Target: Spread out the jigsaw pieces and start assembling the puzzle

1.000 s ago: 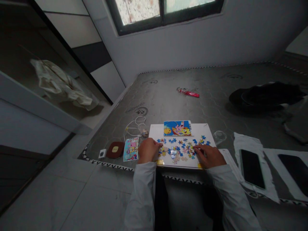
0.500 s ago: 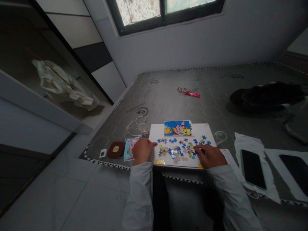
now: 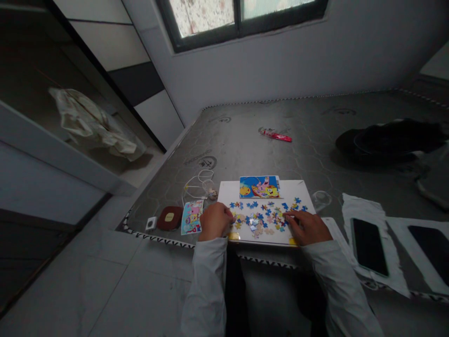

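A white board (image 3: 298, 187) lies at the near edge of a grey mattress, with several loose jigsaw pieces (image 3: 261, 217) scattered over it. A finished cartoon strip (image 3: 259, 186) of the puzzle sits at the board's far edge. My left hand (image 3: 214, 221) rests curled at the board's left edge, its fingertips at the pieces; whether it holds one is hidden. My right hand (image 3: 306, 226) lies on the board's right part, fingers bent, index finger touching the pieces.
A cartoon picture card (image 3: 192, 217), a brown round case (image 3: 169, 218), a small white plug (image 3: 150, 223) and a white cable (image 3: 196, 185) lie left of the board. Two dark phones (image 3: 368, 244) on white sheets lie right. A red tube (image 3: 275, 135) and dark clothing (image 3: 389, 140) lie farther back.
My left hand moved left off the pieces half a second ago, then returned right to the board's left edge. My right hand stayed nearly still.
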Motion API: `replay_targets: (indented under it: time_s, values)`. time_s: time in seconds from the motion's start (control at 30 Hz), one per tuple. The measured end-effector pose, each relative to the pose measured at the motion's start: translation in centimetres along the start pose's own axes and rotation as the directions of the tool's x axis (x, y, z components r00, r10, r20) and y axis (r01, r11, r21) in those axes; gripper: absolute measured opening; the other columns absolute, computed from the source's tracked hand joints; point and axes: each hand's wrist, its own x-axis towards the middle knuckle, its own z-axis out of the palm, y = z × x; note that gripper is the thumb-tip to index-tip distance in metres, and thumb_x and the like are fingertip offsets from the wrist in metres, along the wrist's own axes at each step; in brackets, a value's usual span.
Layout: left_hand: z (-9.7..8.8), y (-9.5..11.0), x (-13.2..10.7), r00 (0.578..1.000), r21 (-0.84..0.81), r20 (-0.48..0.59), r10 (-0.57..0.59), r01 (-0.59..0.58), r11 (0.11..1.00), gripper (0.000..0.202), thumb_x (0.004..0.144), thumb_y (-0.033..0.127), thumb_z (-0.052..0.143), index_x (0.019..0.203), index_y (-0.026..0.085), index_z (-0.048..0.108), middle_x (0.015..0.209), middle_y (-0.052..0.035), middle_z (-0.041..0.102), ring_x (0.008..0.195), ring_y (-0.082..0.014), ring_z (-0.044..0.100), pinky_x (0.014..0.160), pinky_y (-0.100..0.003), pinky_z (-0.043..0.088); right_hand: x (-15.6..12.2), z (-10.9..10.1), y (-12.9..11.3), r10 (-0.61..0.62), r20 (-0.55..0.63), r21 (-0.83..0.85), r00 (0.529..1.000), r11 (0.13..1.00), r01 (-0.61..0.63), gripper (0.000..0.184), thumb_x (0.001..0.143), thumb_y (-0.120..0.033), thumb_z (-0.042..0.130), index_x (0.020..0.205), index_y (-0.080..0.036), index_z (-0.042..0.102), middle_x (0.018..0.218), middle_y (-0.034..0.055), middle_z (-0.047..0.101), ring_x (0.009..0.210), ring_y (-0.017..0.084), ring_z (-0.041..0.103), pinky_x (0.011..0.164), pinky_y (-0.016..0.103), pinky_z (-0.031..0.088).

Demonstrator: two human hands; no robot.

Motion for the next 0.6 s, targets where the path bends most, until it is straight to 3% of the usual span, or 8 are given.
replay_targets:
  time_s: [0.23, 0.6]
  values:
    - [0.21, 0.50, -0.02, 0.988, -0.044, 0.003, 0.157, -0.157, 0.987, 0.029, 0.064, 0.031, 0.085, 0.091, 0.032, 0.076, 0.090, 0.0039, 0.075, 0.086, -0.0165, 0.066, 0.067, -0.025, 0.040, -0.07, 0.09, -0.37, 0.018, -0.029, 0.012, 0.999, 1.000, -0.017, 0.032, 0.096, -0.038, 0.047, 0.101, -0.023, 0.075, 0.102, 0.0062, 0.077, 0.088, 0.022, 0.071, 0.079, 0.035, 0.051]
    - [0.18, 0.56, 0.10, 0.992, -0.019, 0.033, 0.124, -0.123, 0.992, 0.020, 0.067, 0.032, 0.085, 0.085, 0.029, 0.077, 0.093, -0.0007, 0.076, 0.089, -0.0189, 0.068, 0.074, -0.027, 0.044, -0.06, 0.13, -0.14, 0.021, -0.030, 0.001, 0.999, 1.000, -0.021, 0.035, 0.096, -0.041, 0.045, 0.101, -0.023, 0.075, 0.101, 0.0068, 0.077, 0.089, 0.022, 0.071, 0.076, 0.035, 0.050]
